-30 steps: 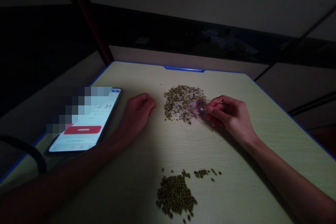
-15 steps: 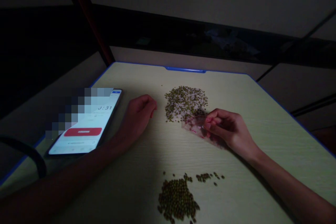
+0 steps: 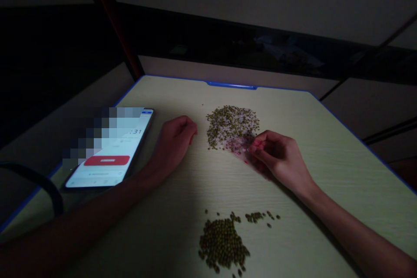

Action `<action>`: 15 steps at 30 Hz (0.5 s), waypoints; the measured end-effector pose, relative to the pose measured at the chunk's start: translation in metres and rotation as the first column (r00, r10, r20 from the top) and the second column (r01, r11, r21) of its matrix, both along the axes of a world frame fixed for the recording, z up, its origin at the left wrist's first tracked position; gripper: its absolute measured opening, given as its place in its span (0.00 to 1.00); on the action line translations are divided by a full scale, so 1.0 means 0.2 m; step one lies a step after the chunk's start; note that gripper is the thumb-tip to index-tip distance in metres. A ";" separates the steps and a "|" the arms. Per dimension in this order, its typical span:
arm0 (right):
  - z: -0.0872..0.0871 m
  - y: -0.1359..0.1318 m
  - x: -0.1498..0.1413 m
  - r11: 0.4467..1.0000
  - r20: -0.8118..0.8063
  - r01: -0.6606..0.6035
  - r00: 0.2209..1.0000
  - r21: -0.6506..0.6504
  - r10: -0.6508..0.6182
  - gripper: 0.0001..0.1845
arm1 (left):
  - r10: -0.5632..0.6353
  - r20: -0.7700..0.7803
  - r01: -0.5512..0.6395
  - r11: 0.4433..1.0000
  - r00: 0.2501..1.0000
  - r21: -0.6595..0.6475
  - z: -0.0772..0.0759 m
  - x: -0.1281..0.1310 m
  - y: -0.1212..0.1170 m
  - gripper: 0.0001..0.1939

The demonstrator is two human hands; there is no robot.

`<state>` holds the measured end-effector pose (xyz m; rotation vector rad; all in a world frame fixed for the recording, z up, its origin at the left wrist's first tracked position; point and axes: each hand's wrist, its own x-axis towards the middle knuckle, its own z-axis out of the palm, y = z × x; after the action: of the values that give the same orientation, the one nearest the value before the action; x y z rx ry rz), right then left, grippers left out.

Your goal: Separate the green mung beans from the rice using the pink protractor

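Note:
My right hand [image 3: 272, 152] pinches the edge of a small clear plastic bag [image 3: 239, 147] with pink print. The bag lies low over the near side of a spread of mixed small green beans and pale grains [image 3: 232, 124]. My left hand [image 3: 177, 137] rests on the table left of this spread, fingers curled in and apart from the grains; nothing shows in it. Closer to me sits a heap of dark green beans [image 3: 223, 243], with a short trail of loose beans [image 3: 256, 217] at its upper right.
A lit phone [image 3: 110, 152] lies at the left of the blue-edged table [image 3: 325, 160], beside my left forearm. A dark strap or cable [image 3: 35, 178] curves over the left edge. One stray bean [image 3: 202, 104] lies past my left hand. The room is dim.
My right hand has moved slightly left and away from me, bringing the plastic bag further over the near edge of the mixed grains. My left hand stays in place.

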<state>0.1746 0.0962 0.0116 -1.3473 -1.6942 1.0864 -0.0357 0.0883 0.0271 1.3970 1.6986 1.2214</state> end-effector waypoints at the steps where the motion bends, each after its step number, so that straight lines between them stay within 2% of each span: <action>1: 0.00 0.00 -0.01 1.000 -0.002 0.000 1.000 0.005 0.000 0.03 | -0.003 0.002 0.003 1.000 1.000 0.003 0.00 0.00 0.00 0.12; 15: 0.00 0.01 -0.05 0.998 -0.075 -0.058 0.996 -0.017 0.056 0.03 | -0.011 0.001 0.011 1.000 1.000 0.021 -0.01 0.00 0.00 0.13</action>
<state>0.1646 0.0979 0.0109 -1.2616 -1.6810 1.1738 -0.0359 0.0892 0.0255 1.4157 1.6798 1.2377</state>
